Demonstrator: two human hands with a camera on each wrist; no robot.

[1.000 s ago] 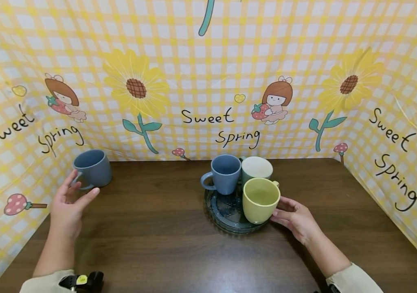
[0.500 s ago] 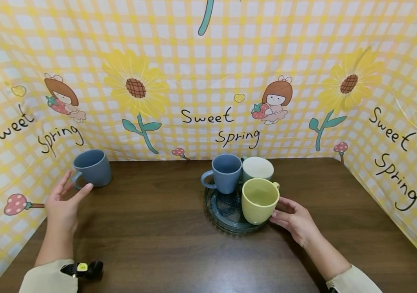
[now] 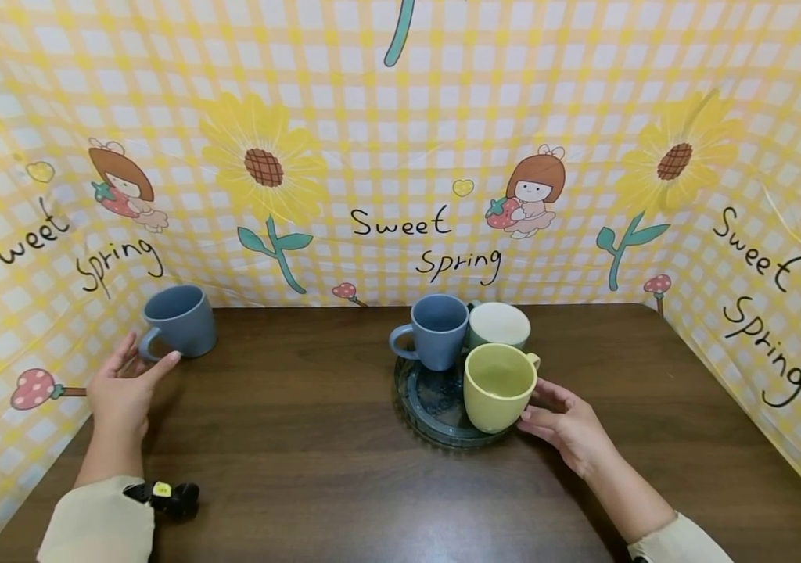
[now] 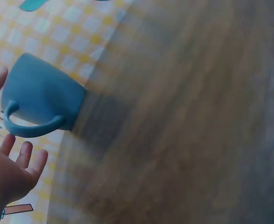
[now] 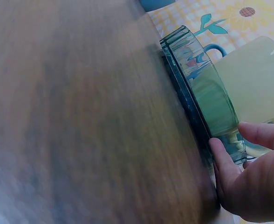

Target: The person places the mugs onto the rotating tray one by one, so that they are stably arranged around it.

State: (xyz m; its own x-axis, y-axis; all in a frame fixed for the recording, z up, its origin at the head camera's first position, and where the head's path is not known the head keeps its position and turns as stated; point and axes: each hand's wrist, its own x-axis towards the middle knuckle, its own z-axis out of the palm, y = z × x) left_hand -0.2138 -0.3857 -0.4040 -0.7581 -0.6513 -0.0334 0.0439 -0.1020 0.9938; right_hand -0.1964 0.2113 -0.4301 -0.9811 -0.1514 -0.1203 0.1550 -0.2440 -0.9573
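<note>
A blue mug [image 3: 185,324] stands upright at the back left, its handle turned toward the left hand [image 3: 122,391]. In the left wrist view that hand's spread fingers [image 4: 37,163] lie beside the mug's handle, holding nothing. On the right, a round clear glass tray [image 3: 436,434] carries three mugs: a second blue mug [image 3: 439,332], a white-and-green mug [image 3: 502,324] and a yellow mug [image 3: 499,391]. The right hand [image 3: 569,430] touches the tray's right side. In the right wrist view its extended fingertips meet the glass wall [image 5: 193,56] and rim, near the yellow mug.
The mugs and tray stand on a dark brown wooden table [image 3: 302,438]. A yellow checked cloth [image 3: 386,141] with flower prints walls in the back and both sides, close behind the blue mugs. A black wrist device [image 3: 168,499] sits over the left sleeve.
The left hand has shifted slightly left, its fingers easing away from the blue mug's handle. The mugs on the tray have turned a little clockwise; the right hand stays at the tray's side.
</note>
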